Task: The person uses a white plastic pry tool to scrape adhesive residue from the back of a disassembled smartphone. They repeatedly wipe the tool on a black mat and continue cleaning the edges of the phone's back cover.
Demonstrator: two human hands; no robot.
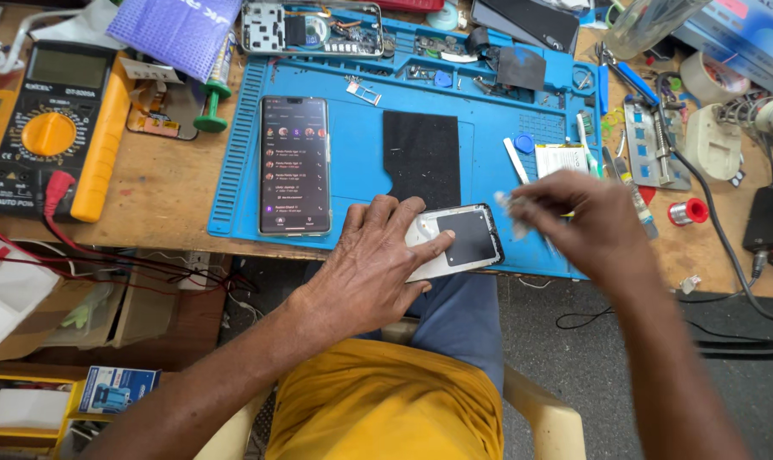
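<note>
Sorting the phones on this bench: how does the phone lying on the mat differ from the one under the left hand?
The lit phone lies face up, screen on, untouched; the opened phone shows a pale inner back with a dark square patch. The lit phone sits mid-mat; the opened one is at its near edge, pinned by the left hand. Both lie flat.

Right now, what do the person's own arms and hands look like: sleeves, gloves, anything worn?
Both arms are bare to the frame's edge, with no sleeves in view. The left hand and right hand wear no gloves, and I see no rings, watch or wristband. The right hand is motion-blurred, so small details there cannot be told. Yellow shirt shows below.
</note>
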